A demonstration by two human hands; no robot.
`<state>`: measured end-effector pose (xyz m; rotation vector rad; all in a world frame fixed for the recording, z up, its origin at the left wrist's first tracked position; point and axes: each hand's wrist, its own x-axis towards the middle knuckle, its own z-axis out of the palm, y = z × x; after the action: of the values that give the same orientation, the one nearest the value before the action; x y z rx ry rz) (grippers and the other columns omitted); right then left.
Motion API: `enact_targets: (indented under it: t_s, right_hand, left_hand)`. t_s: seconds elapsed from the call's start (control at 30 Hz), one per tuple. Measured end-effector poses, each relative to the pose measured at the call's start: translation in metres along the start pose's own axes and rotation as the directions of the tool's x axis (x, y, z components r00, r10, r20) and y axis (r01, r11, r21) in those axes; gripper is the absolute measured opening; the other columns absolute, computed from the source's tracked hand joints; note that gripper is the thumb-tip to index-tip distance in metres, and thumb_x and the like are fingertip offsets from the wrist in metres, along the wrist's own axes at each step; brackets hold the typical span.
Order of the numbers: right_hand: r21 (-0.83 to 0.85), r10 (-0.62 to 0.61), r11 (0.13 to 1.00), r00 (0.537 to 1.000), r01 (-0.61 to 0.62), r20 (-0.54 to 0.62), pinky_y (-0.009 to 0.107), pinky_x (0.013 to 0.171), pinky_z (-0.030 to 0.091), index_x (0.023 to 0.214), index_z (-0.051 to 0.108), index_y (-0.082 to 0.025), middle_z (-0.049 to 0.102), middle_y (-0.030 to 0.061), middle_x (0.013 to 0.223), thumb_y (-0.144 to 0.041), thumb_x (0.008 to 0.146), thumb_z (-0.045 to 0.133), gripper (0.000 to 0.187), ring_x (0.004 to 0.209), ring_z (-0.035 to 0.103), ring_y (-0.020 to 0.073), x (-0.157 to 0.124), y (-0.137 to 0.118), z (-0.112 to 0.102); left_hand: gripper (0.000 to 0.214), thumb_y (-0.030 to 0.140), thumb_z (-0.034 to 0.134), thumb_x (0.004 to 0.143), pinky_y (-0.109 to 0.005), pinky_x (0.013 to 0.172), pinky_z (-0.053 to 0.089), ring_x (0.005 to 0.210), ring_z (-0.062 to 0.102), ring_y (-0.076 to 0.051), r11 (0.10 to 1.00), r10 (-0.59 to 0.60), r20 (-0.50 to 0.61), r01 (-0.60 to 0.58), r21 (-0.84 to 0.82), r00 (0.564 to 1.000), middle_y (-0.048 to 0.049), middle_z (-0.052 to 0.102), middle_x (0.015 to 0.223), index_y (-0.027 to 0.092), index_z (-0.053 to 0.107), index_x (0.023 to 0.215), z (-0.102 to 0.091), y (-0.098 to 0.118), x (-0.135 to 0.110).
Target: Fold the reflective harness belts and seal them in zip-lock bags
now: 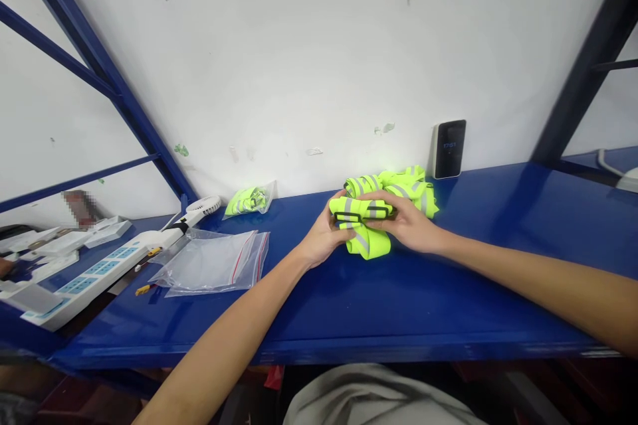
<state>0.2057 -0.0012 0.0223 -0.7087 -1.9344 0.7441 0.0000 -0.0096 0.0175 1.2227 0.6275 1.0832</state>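
Between my two hands is a neon-yellow reflective strap (369, 244) with grey stripes and black buckles, partly folded, with a loop of it hanging toward the table. My left hand (321, 234) grips its left side, fingers closed round the folds. On the right side my right hand (409, 220) also holds it, with thumb below and fingers on top. Just behind, a heap of more neon-yellow reflective straps (416, 189) lies against the wall side of the table. Some fingertips are hidden behind the folded strap.
Clear zip bags (214, 262) with red seals lie left on the blue table (319, 319). A bagged yellow strap (249, 200) rests by the wall. Farther left are a white power strip (94, 275) and small fan (203, 204). A phone-like device (450, 149) leans upright at the back right.
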Motion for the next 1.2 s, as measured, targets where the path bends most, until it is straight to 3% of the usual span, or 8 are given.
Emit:
enact_targets:
  t_s: [0.13, 0.33, 0.47, 0.7, 0.87, 1.03, 1.2]
  right_hand:
    - [-0.036, -0.026, 0.999, 0.999, 0.025, -0.040, 0.045, 0.095, 0.050, 0.123, 0.060, -0.027, 0.064, 0.0069, 0.123, -0.032, 0.085, 0.066, 0.039, 0.112, 0.061, 0.0281, 0.000, 0.003, 0.002]
    - [-0.150, -0.233, 0.961, 0.972, 0.231, 0.006, 0.050, 0.110, 0.037, 0.125, 0.060, -0.030, 0.059, 0.0055, 0.136, -0.025, 0.091, 0.056, 0.035, 0.129, 0.051, 0.0277, -0.005, 0.000, 0.002]
    - [-0.186, -0.309, 0.928, 0.946, 0.322, 0.096, 0.054, 0.109, 0.037, 0.127, 0.059, -0.032, 0.056, 0.0061, 0.139, -0.017, 0.087, 0.057, 0.043, 0.132, 0.048, 0.0286, -0.007, -0.004, -0.002]
    - [-0.236, -0.368, 0.879, 0.904, 0.414, 0.218, 0.052, 0.109, 0.038, 0.139, 0.048, -0.031, 0.049, 0.0072, 0.146, -0.005, 0.083, 0.051, 0.062, 0.135, 0.044, 0.0265, -0.005, 0.009, -0.008]
    - [-0.219, -0.315, 0.908, 0.927, 0.357, 0.204, 0.051, 0.108, 0.038, 0.136, 0.051, -0.028, 0.054, 0.0083, 0.140, -0.012, 0.087, 0.051, 0.051, 0.130, 0.049, 0.0271, -0.003, 0.014, -0.007]
    - [-0.215, -0.073, 0.973, 0.994, 0.089, 0.080, 0.046, 0.091, 0.050, 0.130, 0.052, -0.025, 0.063, 0.0091, 0.122, -0.030, 0.089, 0.057, 0.042, 0.106, 0.061, 0.0286, -0.002, 0.008, -0.005]
    - [-0.134, 0.013, 0.991, 0.998, -0.021, -0.058, 0.045, 0.091, 0.049, 0.120, 0.057, -0.027, 0.064, 0.0059, 0.118, -0.037, 0.081, 0.067, 0.041, 0.110, 0.058, 0.0314, -0.002, 0.004, -0.003]
  left_hand:
    - [0.096, 0.010, 0.075, 0.064, -0.027, 0.073, 0.052, 0.085, 0.061, -0.015, 0.998, 0.055, -0.073, -0.052, 0.043, 0.996, -0.0022, 0.057, 0.111, 0.037, 0.033, 0.145, 0.002, -0.004, 0.004]
    - [0.102, 0.002, 0.066, 0.058, -0.024, 0.066, 0.050, 0.071, 0.059, -0.011, 0.997, 0.065, -0.244, -0.074, -0.029, 0.968, 0.0009, 0.059, 0.094, 0.035, 0.030, 0.147, 0.009, -0.001, 0.006]
    - [0.101, 0.001, 0.062, 0.056, -0.024, 0.062, 0.049, 0.070, 0.058, -0.013, 0.998, 0.009, -0.252, -0.026, -0.061, 0.968, 0.0007, 0.062, 0.088, 0.030, 0.030, 0.148, 0.009, 0.001, 0.006]
    - [0.082, 0.002, 0.058, 0.055, -0.028, 0.066, 0.049, 0.069, 0.059, -0.015, 0.991, -0.063, -0.183, 0.040, -0.126, 0.981, -0.0006, 0.065, 0.086, 0.023, 0.049, 0.134, 0.005, 0.000, 0.007]
    - [0.084, 0.009, 0.052, 0.056, -0.030, 0.071, 0.051, 0.075, 0.060, -0.016, 0.970, -0.095, -0.055, 0.080, -0.229, 0.994, -0.0032, 0.065, 0.090, 0.022, 0.045, 0.139, 0.002, 0.012, 0.001]
    - [0.102, 0.013, 0.068, 0.064, -0.033, 0.084, 0.051, 0.093, 0.063, -0.017, 0.998, 0.049, 0.012, -0.049, -0.038, 0.999, -0.0018, 0.060, 0.114, 0.037, 0.019, 0.151, 0.004, 0.009, -0.004]
    - [0.111, 0.021, 0.083, 0.063, -0.035, 0.091, 0.051, 0.108, 0.063, -0.024, 0.978, 0.173, 0.118, -0.186, 0.100, 0.978, -0.0078, 0.044, 0.142, 0.040, 0.018, 0.151, 0.007, 0.007, -0.007]
